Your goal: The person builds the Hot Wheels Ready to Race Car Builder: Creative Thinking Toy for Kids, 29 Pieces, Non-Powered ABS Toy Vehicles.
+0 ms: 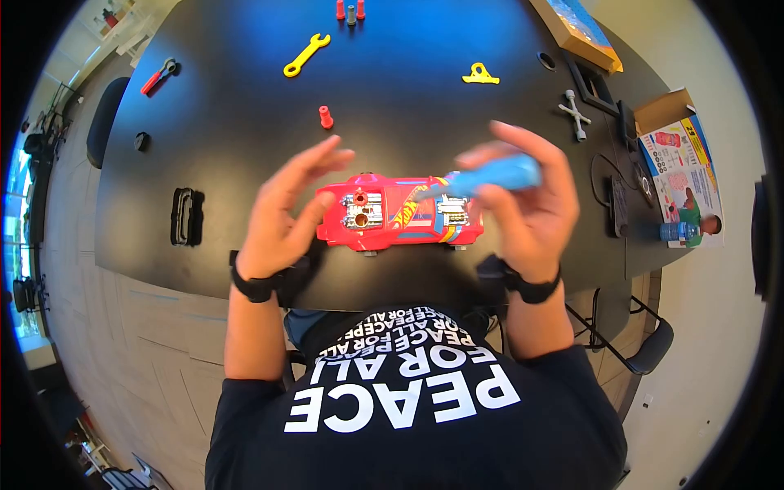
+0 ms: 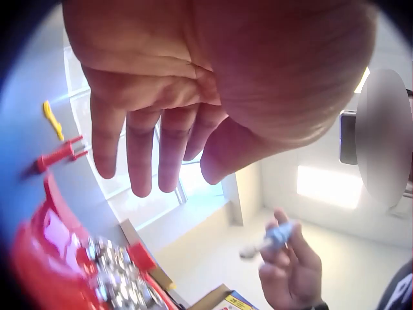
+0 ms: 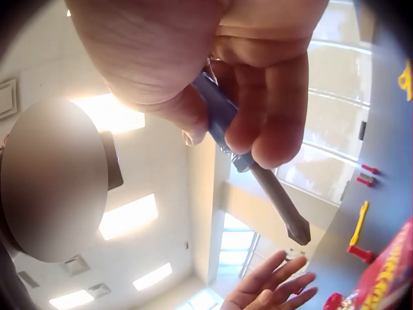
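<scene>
A red toy car (image 1: 412,214) with silver engine parts lies on the dark table in front of the person. The right hand (image 1: 535,208) holds a blue-handled screwdriver (image 1: 498,175) above the car's right end, its grey shaft (image 3: 281,200) extending past the fingers in the right wrist view. The left hand (image 1: 286,214), its fingers extended and holding nothing, hovers by the car's left end. In the left wrist view the palm and fingers (image 2: 150,145) hang above the car (image 2: 55,258).
Beyond the car are a red peg (image 1: 326,117), yellow wrench (image 1: 307,55), yellow piece (image 1: 481,74) and grey cross wrench (image 1: 575,115). Red-handled pliers (image 1: 159,76) and a black object (image 1: 187,216) lie left. An illustrated box (image 1: 678,167) stands right.
</scene>
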`<state>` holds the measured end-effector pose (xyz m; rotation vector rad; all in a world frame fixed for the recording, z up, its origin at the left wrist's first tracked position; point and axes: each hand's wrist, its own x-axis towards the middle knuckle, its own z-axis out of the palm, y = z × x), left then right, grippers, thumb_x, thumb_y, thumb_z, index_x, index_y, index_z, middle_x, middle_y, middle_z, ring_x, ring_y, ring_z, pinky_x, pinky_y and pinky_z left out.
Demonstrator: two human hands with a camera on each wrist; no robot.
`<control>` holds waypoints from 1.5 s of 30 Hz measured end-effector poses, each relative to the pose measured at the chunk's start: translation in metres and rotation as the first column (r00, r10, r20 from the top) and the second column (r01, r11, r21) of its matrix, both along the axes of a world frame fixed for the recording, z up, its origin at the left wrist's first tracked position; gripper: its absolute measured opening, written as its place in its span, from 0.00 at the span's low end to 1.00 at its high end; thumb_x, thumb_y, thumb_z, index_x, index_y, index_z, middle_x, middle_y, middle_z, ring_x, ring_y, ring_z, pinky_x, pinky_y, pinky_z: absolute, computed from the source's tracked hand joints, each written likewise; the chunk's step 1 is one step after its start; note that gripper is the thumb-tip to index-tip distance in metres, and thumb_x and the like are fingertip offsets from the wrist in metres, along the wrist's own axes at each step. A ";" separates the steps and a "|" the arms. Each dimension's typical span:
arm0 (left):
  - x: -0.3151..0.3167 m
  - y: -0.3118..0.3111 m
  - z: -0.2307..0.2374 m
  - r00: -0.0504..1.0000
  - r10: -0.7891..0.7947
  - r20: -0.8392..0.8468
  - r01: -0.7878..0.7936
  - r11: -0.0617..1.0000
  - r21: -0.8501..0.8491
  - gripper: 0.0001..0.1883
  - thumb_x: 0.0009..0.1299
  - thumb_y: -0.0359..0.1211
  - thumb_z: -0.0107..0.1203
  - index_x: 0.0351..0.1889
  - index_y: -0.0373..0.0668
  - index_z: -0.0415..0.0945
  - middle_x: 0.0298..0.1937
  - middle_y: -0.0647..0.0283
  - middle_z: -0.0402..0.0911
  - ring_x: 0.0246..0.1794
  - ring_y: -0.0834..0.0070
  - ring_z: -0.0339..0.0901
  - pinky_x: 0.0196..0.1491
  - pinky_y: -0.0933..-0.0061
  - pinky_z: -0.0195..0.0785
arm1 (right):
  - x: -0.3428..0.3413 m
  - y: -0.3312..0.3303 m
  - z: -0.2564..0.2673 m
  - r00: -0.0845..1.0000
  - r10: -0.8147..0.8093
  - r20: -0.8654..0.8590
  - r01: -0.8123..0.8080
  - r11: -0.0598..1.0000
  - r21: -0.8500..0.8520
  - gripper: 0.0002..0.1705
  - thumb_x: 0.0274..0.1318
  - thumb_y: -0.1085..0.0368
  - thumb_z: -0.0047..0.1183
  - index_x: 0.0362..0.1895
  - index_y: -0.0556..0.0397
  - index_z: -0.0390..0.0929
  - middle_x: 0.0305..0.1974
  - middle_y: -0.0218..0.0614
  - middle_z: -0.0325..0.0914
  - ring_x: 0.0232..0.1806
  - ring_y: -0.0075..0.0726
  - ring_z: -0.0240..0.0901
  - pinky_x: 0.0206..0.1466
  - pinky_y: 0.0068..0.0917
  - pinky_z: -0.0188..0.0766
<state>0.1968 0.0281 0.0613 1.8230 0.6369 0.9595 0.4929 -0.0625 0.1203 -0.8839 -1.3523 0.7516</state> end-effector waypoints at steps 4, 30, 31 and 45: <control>-0.017 0.034 0.026 0.956 0.224 -0.188 -0.209 0.973 0.095 0.32 0.77 0.25 0.63 0.80 0.40 0.73 0.74 0.55 0.82 0.69 0.67 0.80 0.73 0.63 0.70 | 0.039 -0.045 -0.037 0.977 -0.193 -0.093 0.183 0.977 -0.105 0.29 0.73 0.75 0.64 0.74 0.64 0.70 0.52 0.52 0.87 0.32 0.24 0.81 0.34 0.23 0.82; -0.039 0.051 0.020 0.718 0.404 -0.567 -0.212 0.903 0.374 0.08 0.84 0.30 0.56 0.49 0.36 0.84 0.42 0.57 0.80 0.42 0.63 0.83 0.44 0.65 0.76 | 0.024 -0.057 -0.059 0.993 -0.118 -0.027 0.110 0.975 -0.195 0.28 0.71 0.78 0.65 0.72 0.62 0.74 0.53 0.45 0.87 0.39 0.21 0.81 0.35 0.18 0.81; -0.037 0.041 0.028 0.898 0.270 -0.347 -0.203 0.955 0.218 0.09 0.86 0.31 0.54 0.50 0.36 0.83 0.40 0.61 0.79 0.39 0.70 0.82 0.41 0.69 0.74 | 0.022 -0.055 -0.058 0.994 -0.105 -0.026 0.099 0.979 -0.176 0.28 0.71 0.78 0.65 0.72 0.62 0.74 0.53 0.46 0.87 0.39 0.21 0.81 0.36 0.18 0.81; -0.012 -0.033 -0.010 0.997 -0.065 -0.033 0.066 0.998 0.025 0.12 0.82 0.21 0.56 0.60 0.33 0.82 0.51 0.57 0.81 0.49 0.71 0.82 0.57 0.69 0.76 | -0.005 -0.049 -0.051 0.994 0.038 -0.103 -0.057 0.980 -0.192 0.27 0.71 0.78 0.65 0.71 0.60 0.74 0.53 0.46 0.88 0.40 0.22 0.83 0.37 0.19 0.82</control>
